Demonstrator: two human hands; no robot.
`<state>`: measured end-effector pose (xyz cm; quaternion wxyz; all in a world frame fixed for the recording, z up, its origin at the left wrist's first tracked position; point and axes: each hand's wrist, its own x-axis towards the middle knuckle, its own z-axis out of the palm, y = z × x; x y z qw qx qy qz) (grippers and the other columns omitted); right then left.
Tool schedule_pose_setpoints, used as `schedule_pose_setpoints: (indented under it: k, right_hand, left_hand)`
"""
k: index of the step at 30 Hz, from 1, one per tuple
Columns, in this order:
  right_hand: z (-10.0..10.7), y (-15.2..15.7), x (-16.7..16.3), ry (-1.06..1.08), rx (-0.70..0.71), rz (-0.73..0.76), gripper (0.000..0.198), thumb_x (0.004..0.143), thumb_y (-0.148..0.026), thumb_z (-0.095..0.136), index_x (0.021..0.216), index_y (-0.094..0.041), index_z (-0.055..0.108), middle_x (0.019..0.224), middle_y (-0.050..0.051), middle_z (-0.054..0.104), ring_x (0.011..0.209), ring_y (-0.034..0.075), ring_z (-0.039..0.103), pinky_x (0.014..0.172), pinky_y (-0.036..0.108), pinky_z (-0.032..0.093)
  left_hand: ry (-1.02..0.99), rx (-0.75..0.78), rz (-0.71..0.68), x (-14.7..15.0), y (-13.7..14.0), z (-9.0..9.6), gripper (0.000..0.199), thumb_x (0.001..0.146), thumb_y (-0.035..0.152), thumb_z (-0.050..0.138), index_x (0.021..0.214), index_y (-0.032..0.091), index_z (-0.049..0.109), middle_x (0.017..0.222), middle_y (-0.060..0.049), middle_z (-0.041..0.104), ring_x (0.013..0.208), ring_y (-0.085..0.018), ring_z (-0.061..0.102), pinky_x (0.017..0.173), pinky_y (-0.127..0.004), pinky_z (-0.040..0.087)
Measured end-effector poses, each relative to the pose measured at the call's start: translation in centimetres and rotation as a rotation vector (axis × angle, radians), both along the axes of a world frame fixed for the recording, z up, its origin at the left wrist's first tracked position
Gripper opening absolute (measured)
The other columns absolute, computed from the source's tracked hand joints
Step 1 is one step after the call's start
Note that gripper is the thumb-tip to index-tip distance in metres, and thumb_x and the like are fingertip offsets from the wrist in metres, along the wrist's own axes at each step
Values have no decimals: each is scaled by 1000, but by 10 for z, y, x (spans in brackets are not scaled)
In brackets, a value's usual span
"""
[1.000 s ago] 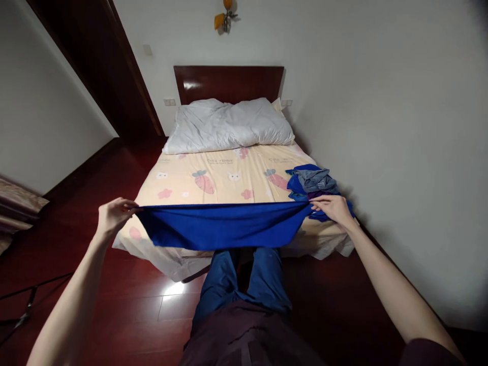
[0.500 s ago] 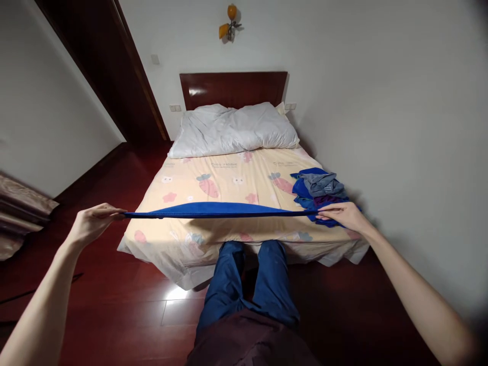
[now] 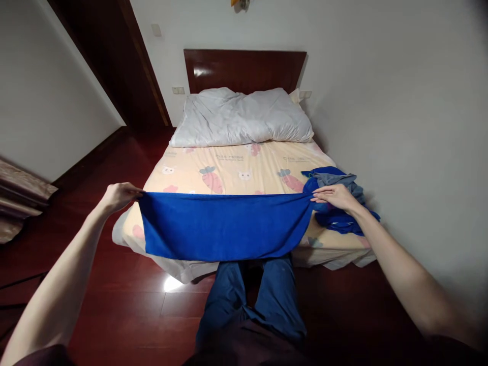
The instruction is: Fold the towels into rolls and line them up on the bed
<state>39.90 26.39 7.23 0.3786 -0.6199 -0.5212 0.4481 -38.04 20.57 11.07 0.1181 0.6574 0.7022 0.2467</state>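
Note:
A blue towel (image 3: 224, 226) stretches between my two hands, its upper edge pulled nearly straight and its lower part hanging over the foot of the bed. My left hand (image 3: 124, 195) pinches the upper left corner. At the upper right corner, my right hand (image 3: 335, 195) grips the cloth between thumb and fingers. Just behind my right hand, a crumpled pile of blue and grey cloths (image 3: 343, 222) lies on the right side of the bed, partly hidden by that hand.
The bed wears a cream sheet (image 3: 263, 170) printed with carrots and rabbits. A folded white quilt (image 3: 244, 119) lies below the dark wooden headboard (image 3: 247, 68). A patterned curtain (image 3: 19, 198) hangs at left, and a white wall (image 3: 412, 127) runs along the right.
The towel has gone from an edge-on strip to a hanging sheet facing me. Both hands have risen and come closer together, still holding its corners. The view has tilted down slightly.

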Motion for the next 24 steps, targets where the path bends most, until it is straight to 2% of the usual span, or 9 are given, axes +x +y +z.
schedule_pose_setpoints:
  k: [3, 6, 9, 11, 13, 15, 20, 24]
  right_hand:
    - [-11, 41, -16, -88, 91, -75, 28, 69, -32, 93, 81, -14, 75, 80, 15, 80, 81, 30, 80, 81, 41, 69]
    - [-16, 69, -27, -187, 316, -134, 28, 74, -38, 87, 88, -16, 77, 89, 13, 81, 92, 32, 80, 95, 47, 65]
    - [-20, 77, -35, -226, 553, -198, 28, 81, -41, 80, 97, -18, 78, 106, 13, 80, 103, 30, 78, 101, 46, 63]
    - [-28, 74, -40, -257, 669, -202, 27, 86, -40, 75, 103, -19, 78, 116, 12, 78, 108, 29, 76, 104, 44, 62]
    - [-44, 66, -43, -312, 724, -175, 26, 89, -38, 72, 106, -19, 78, 120, 11, 76, 111, 27, 75, 105, 43, 62]
    - [-67, 57, -46, -368, 706, -143, 26, 90, -38, 69, 106, -19, 79, 120, 11, 76, 110, 27, 75, 102, 42, 63]
    - [-147, 40, -47, -491, 566, -16, 27, 92, -40, 63, 98, -21, 82, 114, 11, 79, 108, 29, 75, 104, 49, 60]
    - [-210, 25, -46, -620, 409, 149, 31, 94, -34, 53, 97, -21, 82, 117, 11, 78, 109, 29, 75, 108, 50, 57]
  left_hand:
    - [15, 94, 37, 11, 41, -5, 19, 78, 20, 72, 92, 10, 81, 89, -2, 77, 77, -10, 66, 74, -18, 54]
    - [-38, 339, 97, 25, 69, -2, 24, 89, 25, 67, 98, 7, 79, 94, -3, 75, 78, -7, 64, 80, -19, 55]
    - [-121, 575, 172, 33, 82, -7, 33, 99, 29, 57, 104, 3, 76, 102, -4, 72, 82, -6, 64, 80, -21, 57]
    - [-93, 658, 173, 31, 84, -21, 36, 101, 30, 54, 105, 2, 76, 106, -6, 71, 89, -7, 65, 84, -24, 58]
    - [-16, 662, 146, 25, 80, -44, 35, 102, 32, 55, 105, 5, 76, 107, -7, 72, 94, -9, 66, 88, -26, 57]
    - [51, 598, 110, 19, 73, -74, 32, 103, 31, 55, 105, 7, 77, 109, -7, 73, 98, -11, 66, 91, -28, 56]
    - [131, 320, 25, 12, 48, -161, 31, 101, 23, 47, 100, 15, 78, 117, -8, 73, 103, -16, 69, 94, -31, 55]
    - [147, 88, -40, 13, 32, -225, 37, 92, 15, 42, 99, 16, 78, 115, -11, 73, 104, -21, 69, 96, -34, 55]
